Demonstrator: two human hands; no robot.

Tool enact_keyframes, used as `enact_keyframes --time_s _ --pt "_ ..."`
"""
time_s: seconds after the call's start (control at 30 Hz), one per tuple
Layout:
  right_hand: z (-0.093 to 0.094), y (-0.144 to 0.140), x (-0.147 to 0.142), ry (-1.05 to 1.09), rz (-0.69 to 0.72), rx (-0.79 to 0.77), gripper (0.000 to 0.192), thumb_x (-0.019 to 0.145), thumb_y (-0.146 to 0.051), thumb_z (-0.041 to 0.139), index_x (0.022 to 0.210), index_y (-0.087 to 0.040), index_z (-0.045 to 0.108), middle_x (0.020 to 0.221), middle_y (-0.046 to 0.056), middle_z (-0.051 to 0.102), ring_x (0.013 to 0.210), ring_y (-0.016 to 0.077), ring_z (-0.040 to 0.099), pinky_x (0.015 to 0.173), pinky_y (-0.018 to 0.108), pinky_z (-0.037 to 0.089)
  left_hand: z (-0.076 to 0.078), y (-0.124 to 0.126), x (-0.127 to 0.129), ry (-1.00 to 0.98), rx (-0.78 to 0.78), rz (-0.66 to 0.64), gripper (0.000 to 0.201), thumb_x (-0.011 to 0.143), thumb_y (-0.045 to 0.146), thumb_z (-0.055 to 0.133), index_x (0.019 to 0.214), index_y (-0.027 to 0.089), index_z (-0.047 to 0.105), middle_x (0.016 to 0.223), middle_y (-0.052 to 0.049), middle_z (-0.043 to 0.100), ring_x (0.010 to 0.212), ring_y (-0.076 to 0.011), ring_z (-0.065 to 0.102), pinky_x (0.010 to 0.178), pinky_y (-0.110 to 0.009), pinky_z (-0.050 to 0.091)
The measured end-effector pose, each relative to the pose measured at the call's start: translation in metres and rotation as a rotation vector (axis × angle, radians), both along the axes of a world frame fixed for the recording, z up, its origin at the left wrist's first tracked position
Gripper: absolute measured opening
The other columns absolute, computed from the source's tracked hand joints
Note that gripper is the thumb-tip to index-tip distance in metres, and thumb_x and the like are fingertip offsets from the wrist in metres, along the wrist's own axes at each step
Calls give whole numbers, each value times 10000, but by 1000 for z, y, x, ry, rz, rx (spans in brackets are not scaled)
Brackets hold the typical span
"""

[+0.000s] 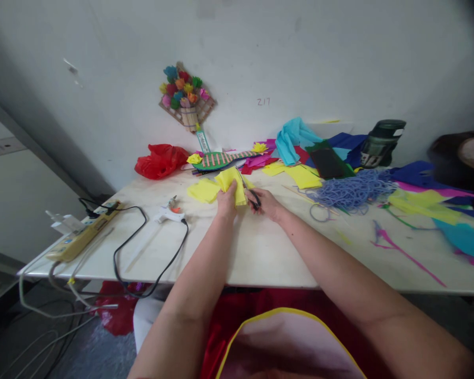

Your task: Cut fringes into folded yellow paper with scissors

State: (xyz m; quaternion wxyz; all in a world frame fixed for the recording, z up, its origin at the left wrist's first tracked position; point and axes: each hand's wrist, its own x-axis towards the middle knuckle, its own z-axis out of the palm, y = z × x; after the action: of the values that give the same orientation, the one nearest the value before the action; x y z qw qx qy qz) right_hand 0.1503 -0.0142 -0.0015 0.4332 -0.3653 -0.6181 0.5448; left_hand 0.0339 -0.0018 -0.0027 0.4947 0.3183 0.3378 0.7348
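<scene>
Folded yellow crepe paper (229,180) is pinched in my left hand (227,199), held up above the table. My right hand (264,203) grips a pair of scissors (254,199) by its black handles. The blades point up and away along the right side of the paper, and I cannot tell how far apart they are. Just left of my left hand, another piece of yellow paper (203,190) lies flat on the table. Behind my hands rests a green, pink-striped craft piece (225,159) with yellow paper flowers at its ends.
At the left are a glue gun (169,213) with a black cord and a power strip (85,231). A tangle of blue-violet string (345,190), coloured paper (306,176) and a dark bottle (383,143) lie right. A red plastic bag (160,161) sits by the wall.
</scene>
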Motion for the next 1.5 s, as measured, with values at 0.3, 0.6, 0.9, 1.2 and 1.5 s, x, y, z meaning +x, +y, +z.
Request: enact_keyframes --time_s 0.3,0.6,0.9,1.2,1.5 --pt "-4 3 -1 14 -21 10 334 672 -489 599 702 -165 524 477 -53 471 339 46 423 282 153 225 1 0 1 16 -35 18 256 642 313 667 801 128 590 678 -53 624 534 -152 578 560 -297 471" --pt "-6 6 -6 52 -70 13 313 653 -450 608 741 -153 565 458 -66 451 331 43 377 305 172 269 1 2 -2 -41 -65 33 217 667 267 650 837 142 597 710 -62 648 610 -175 613 607 -312 492" --pt "-2 2 0 39 -5 5 318 677 -462 577 761 -155 562 483 -47 504 343 58 438 288 168 216 2 0 -4 -42 -55 -7 257 663 277 659 858 118 604 725 -67 649 595 -156 612 595 -282 488" --pt "-1 2 1 26 -20 4 312 703 -467 560 772 -163 544 496 -40 514 360 57 460 290 153 238 -1 1 -3 -13 -15 -66 275 622 299 689 808 114 608 697 -61 639 556 -142 594 606 -290 489" --pt "-1 2 -6 -6 -90 16 322 689 -474 577 785 -168 553 471 -54 476 339 47 421 283 150 227 -5 2 -1 -19 -9 -88 274 622 311 686 806 128 598 695 -49 634 574 -155 601 597 -306 493"
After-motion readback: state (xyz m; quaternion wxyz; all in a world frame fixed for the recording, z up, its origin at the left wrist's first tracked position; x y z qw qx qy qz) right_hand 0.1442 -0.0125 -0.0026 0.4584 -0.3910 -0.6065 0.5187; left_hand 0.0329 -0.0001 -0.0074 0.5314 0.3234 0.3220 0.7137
